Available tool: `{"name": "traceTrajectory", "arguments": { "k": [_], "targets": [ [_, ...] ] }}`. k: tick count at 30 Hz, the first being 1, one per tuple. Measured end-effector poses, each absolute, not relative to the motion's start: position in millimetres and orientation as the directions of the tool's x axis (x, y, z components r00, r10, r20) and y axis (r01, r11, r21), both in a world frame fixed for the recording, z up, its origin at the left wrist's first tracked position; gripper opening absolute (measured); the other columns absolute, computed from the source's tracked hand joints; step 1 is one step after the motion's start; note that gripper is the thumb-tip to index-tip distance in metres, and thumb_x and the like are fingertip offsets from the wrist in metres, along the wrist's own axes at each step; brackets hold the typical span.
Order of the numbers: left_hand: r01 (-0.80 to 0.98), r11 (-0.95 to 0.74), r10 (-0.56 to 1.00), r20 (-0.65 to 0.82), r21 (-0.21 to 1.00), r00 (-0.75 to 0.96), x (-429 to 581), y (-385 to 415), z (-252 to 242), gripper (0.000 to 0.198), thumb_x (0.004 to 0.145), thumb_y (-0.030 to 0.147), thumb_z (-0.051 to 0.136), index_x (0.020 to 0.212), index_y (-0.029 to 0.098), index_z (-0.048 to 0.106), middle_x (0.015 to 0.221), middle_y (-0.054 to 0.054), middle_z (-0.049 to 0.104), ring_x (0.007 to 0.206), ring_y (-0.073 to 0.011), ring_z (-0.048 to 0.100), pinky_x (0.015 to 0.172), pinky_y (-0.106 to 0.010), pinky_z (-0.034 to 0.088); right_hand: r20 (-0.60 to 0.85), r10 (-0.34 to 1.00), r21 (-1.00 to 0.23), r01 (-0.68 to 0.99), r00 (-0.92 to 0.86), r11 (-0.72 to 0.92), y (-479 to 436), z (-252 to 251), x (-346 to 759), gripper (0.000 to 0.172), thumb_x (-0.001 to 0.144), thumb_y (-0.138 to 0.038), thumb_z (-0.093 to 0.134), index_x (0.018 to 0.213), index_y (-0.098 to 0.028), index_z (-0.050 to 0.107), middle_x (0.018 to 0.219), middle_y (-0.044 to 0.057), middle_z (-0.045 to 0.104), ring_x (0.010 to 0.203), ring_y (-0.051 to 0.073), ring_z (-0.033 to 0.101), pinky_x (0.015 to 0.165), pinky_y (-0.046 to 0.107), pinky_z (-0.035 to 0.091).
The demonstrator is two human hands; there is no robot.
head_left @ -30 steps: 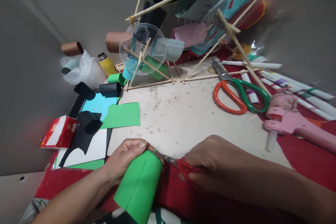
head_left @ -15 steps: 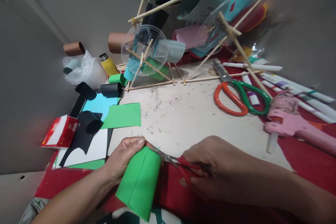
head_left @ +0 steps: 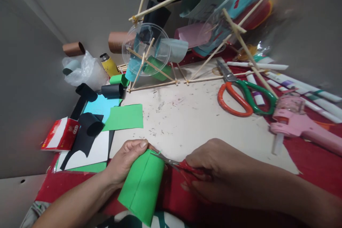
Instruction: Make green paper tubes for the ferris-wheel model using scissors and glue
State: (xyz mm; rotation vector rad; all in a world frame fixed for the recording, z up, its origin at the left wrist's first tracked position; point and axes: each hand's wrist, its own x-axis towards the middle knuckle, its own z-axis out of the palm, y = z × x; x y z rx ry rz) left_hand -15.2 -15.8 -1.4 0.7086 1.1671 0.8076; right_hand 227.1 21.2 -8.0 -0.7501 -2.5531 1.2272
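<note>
Here's the left hand (head_left: 133, 158), low and left of centre, pinching the upper rim of a green paper tube (head_left: 144, 185) that slants down to the bottom edge. The right hand (head_left: 210, 167), lower right of centre, is wrapped around small red-handled metal scissors (head_left: 176, 164), blades right at that rim! Above them lies an off-white board (head_left: 184, 124); a pink plastic glue gun (head_left: 307, 124) sits at the frame's right.
</note>
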Motion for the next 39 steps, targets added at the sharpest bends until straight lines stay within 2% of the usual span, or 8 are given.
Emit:
{"name": "traceTrajectory", "arguments": {
  "k": [5,13,20,25,34,39],
  "targets": [
    [-0.146,0.536,0.839,-0.505,0.832,0.201,-16,-16,-2,0.043,0.075,0.053,0.075,0.072,0.011,0.071,0.066,-0.011,0.073,0.06,-0.0195,0.068,0.057,-0.025,0.049,-0.052,0.515,-0.791,0.35,-0.855,0.501,21,-9,227,0.026,0.079,-0.017,0.05,0.06,-0.02,0.033,0.052,-0.008,0.035,0.048,0.007,0.027,0.047,0.023,0.02],
    [-0.209,0.545,0.835,-0.503,0.812,0.222,-16,-16,-5,0.038,0.073,0.049,0.079,0.073,0.012,0.075,0.063,-0.006,0.073,0.054,-0.013,0.064,0.055,-0.021,0.049,-0.027,0.535,-0.774,0.356,-0.844,0.524,22,-8,226,0.024,0.07,-0.014,0.052,0.058,-0.019,0.032,0.05,-0.009,0.029,0.048,0.007,0.023,0.046,0.024,0.017],
    [-0.228,0.539,0.838,-0.49,0.811,0.24,-16,-17,-5,0.036,0.075,0.049,0.077,0.074,0.013,0.075,0.068,-0.009,0.075,0.059,-0.0177,0.07,0.058,-0.024,0.053,-0.018,0.515,-0.797,0.323,-0.857,0.51,21,-11,229,0.024,0.073,-0.013,0.051,0.059,-0.02,0.033,0.051,-0.009,0.032,0.048,0.006,0.025,0.046,0.023,0.019],
    [-0.239,0.542,0.836,-0.49,0.806,0.245,-18,-18,-9,0.035,0.074,0.048,0.078,0.073,0.013,0.076,0.066,-0.006,0.074,0.056,-0.0147,0.067,0.056,-0.022,0.051,-0.044,0.514,-0.792,0.343,-0.857,0.504,20,-8,229,0.022,0.07,-0.012,0.052,0.058,-0.019,0.034,0.051,-0.009,0.031,0.047,0.006,0.027,0.045,0.022,0.018],
    [-0.262,0.542,0.835,-0.477,0.799,0.273,-17,-18,-7,0.032,0.075,0.046,0.078,0.074,0.014,0.076,0.07,-0.007,0.076,0.061,-0.017,0.071,0.06,-0.024,0.054,-0.087,0.51,-0.801,0.364,-0.856,0.475,21,-5,228,0.023,0.071,-0.011,0.053,0.057,-0.019,0.036,0.051,-0.009,0.032,0.048,0.006,0.031,0.047,0.022,0.022],
    [-0.241,0.532,0.839,-0.466,0.812,0.282,-20,-20,-12,0.033,0.078,0.048,0.075,0.075,0.015,0.076,0.074,-0.01,0.077,0.069,-0.0226,0.074,0.064,-0.029,0.055,-0.08,0.502,-0.8,0.356,-0.861,0.483,19,-7,230,0.024,0.072,-0.009,0.053,0.057,-0.019,0.037,0.051,-0.009,0.03,0.047,0.006,0.029,0.047,0.023,0.021]
  ]
}}
